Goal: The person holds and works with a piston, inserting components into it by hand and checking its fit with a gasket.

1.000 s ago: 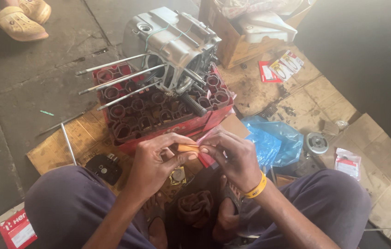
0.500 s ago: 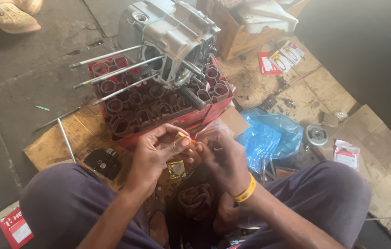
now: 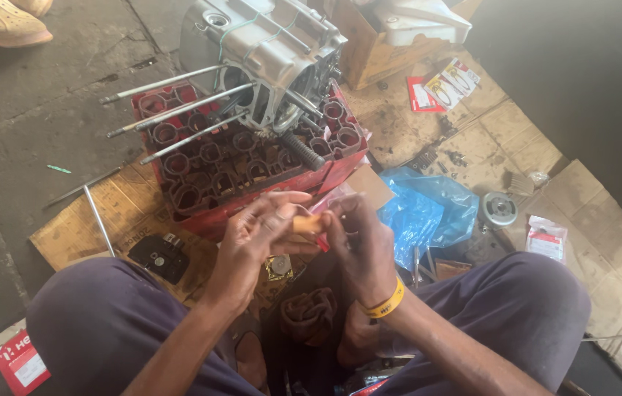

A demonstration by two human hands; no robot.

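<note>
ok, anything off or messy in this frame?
The engine case sits tilted on a red crate, its long studs jutting sideways. Small parts lie scattered on torn cardboard. Both hands pinch a small orange piece.

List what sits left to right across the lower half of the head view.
Red-and-white box → black part on cardboard → left hand → small orange piece → right hand → blue plastic bag → round metal part → small white packet.

Concrete floor carries flattened cardboard. On cardboard: red crate. Right of crate: blue plastic bag, metal disc. Left of crate: metal rod.
</note>
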